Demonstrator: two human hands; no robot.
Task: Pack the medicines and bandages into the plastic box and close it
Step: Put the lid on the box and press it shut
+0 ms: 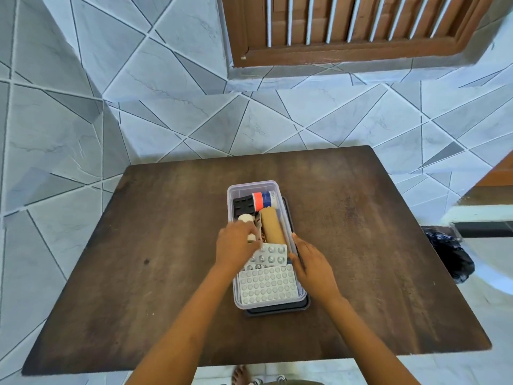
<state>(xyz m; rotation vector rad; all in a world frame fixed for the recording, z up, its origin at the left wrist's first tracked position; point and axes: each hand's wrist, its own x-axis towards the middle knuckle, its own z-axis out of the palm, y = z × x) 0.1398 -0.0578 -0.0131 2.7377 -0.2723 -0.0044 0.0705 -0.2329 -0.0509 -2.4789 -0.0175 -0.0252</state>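
A clear plastic box (251, 185) stands open on the dark table, resting on its dark lid (277, 312). Inside lie a red, white and blue tube (263, 199), a black blister pack (243, 205), a tan bandage roll (273, 225), a small silver blister strip (270, 255) and a large silver blister sheet (268, 284). My left hand (236, 245) reaches into the box with its fingers around a small white bottle (246, 218). My right hand (312, 263) rests against the box's right wall, fingers on the rim and lid edge.
The brown wooden table (138, 259) stands against a tiled wall, under a wooden shuttered window (347, 29). A black plastic bag (449, 254) lies on the floor to the right. Feet show below the table's front edge.
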